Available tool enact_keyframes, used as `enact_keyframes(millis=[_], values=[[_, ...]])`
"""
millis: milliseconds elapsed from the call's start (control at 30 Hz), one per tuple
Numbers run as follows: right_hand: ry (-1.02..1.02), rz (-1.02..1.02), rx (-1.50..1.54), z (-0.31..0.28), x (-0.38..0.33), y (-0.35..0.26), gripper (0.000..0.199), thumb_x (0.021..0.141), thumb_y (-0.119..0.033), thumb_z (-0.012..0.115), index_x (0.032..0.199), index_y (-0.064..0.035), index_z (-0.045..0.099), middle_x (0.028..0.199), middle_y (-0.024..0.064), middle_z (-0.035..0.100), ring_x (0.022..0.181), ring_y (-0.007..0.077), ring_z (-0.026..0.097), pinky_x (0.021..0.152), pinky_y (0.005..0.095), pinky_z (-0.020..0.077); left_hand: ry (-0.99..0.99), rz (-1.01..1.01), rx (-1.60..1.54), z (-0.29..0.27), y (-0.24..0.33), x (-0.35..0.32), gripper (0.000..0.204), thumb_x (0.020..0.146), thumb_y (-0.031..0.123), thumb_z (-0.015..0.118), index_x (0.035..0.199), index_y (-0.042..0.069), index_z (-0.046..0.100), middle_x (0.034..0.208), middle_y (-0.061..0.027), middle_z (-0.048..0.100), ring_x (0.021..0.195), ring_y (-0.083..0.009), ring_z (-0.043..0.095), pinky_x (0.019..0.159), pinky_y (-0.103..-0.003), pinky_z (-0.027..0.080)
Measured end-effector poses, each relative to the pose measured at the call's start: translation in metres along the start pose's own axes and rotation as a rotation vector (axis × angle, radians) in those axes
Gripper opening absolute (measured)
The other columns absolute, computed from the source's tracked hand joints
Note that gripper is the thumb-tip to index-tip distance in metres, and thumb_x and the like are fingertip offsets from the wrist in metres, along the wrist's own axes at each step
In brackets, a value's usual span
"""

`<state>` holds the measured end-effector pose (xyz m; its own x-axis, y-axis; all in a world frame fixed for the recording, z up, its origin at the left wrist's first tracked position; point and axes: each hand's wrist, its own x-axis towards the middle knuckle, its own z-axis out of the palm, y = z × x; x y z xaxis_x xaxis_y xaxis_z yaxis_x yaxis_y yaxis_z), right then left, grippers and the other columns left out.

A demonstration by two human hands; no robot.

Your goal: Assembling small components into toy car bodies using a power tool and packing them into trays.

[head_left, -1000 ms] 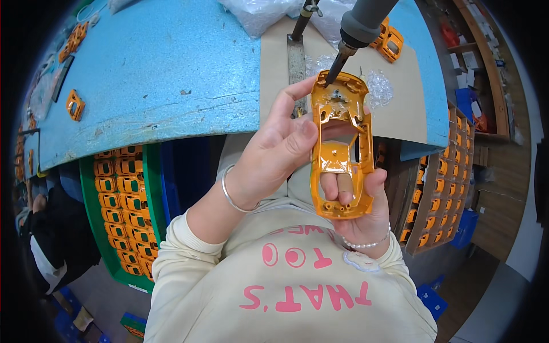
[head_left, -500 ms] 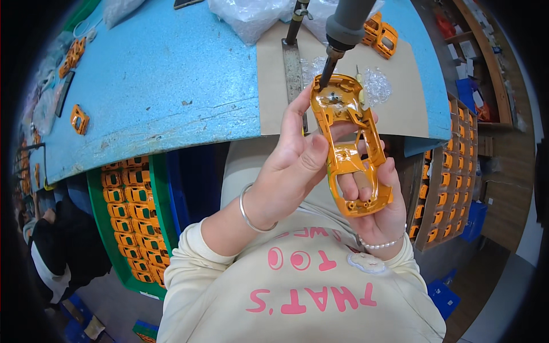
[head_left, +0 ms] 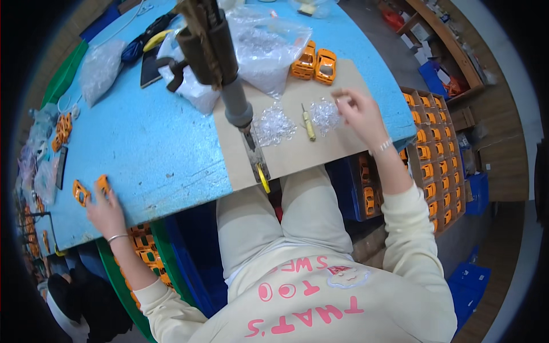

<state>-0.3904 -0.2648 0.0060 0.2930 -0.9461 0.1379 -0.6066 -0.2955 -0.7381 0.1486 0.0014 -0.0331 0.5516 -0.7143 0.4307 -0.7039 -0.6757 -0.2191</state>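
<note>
At the table's left edge my left hand [head_left: 107, 216] has its fingers on an orange toy car body [head_left: 103, 184], which rests on the blue tabletop. A second orange car body [head_left: 80, 193] lies just left of it. My right hand [head_left: 365, 121] is over the right side of the brown board [head_left: 291, 157], fingertips pinched together and slightly blurred; anything between them is too small to make out. Beside it lies a pile of small clear plastic pieces [head_left: 325, 116]. A thin tool with a yellow handle [head_left: 309, 126] separates this from another clear pile [head_left: 274, 124].
A mounted grey iron-like tool [head_left: 235, 103] points down over the board, above a metal bar [head_left: 255, 160]. Bags of clear pieces [head_left: 269, 51] and two orange cars [head_left: 326, 66] stand behind. Trays of orange cars [head_left: 437, 154] are at right; a green crate [head_left: 117, 268] sits below left.
Both hands were holding an orange car body under the iron-like tool. Now my left hand has carried a car body to the table's left, and my right hand has moved to the clear pieces.
</note>
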Motion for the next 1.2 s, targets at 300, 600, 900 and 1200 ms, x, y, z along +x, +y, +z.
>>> enact_keyframes(millis=[300, 600, 900, 1200], values=[[0.049, -0.212, -0.757, 0.005, 0.093, 0.044, 0.027, 0.086, -0.022, 0.068, 0.107, -0.0065, 0.064, 0.101, 0.0111, 0.058, 0.091, 0.0199, 0.06, 0.078, 0.0292, 0.0506, 0.244, 0.376, -0.668, -0.095, 0.103, -0.054, 0.025, 0.09, -0.001, 0.056, 0.112, 0.004, 0.065, 0.121, -0.0181, 0.061, 0.104, -0.0311, 0.061, 0.088, -0.04, 0.049], [-0.013, 0.077, 1.25, 0.001, -0.138, -0.021, 0.034, 0.09, -0.009, 0.058, 0.119, 0.0051, 0.05, 0.097, 0.0122, 0.061, 0.074, 0.0187, 0.063, 0.061, 0.0306, 0.0549, -1.096, 0.011, -2.234, -0.16, 0.254, -0.162, 0.049, 0.101, 0.031, 0.05, 0.142, 0.009, 0.036, 0.135, -0.0186, 0.052, 0.12, -0.027, 0.056, 0.093, -0.038, 0.049], [-0.178, -0.035, 0.196, 0.03, -0.14, -0.024, 0.016, 0.084, -0.011, 0.065, 0.099, -0.0039, 0.066, 0.088, 0.0074, 0.063, 0.073, 0.0162, 0.063, 0.062, 0.0301, 0.0513, -1.252, -0.732, -2.529, -0.14, 0.253, -0.175, 0.059, 0.099, 0.055, 0.036, 0.139, 0.012, 0.037, 0.132, -0.0141, 0.055, 0.122, -0.0262, 0.053, 0.094, -0.045, 0.049], [0.109, -0.034, -0.155, 0.038, -0.075, 0.006, 0.011, 0.081, -0.011, 0.07, 0.09, -0.0052, 0.067, 0.084, 0.0082, 0.062, 0.071, 0.0188, 0.063, 0.065, 0.0302, 0.0498, -1.171, -0.513, -2.425, -0.145, 0.243, -0.169, 0.049, 0.099, 0.051, 0.039, 0.132, 0.016, 0.044, 0.116, -0.0123, 0.061, 0.104, -0.021, 0.06, 0.087, -0.043, 0.054]])
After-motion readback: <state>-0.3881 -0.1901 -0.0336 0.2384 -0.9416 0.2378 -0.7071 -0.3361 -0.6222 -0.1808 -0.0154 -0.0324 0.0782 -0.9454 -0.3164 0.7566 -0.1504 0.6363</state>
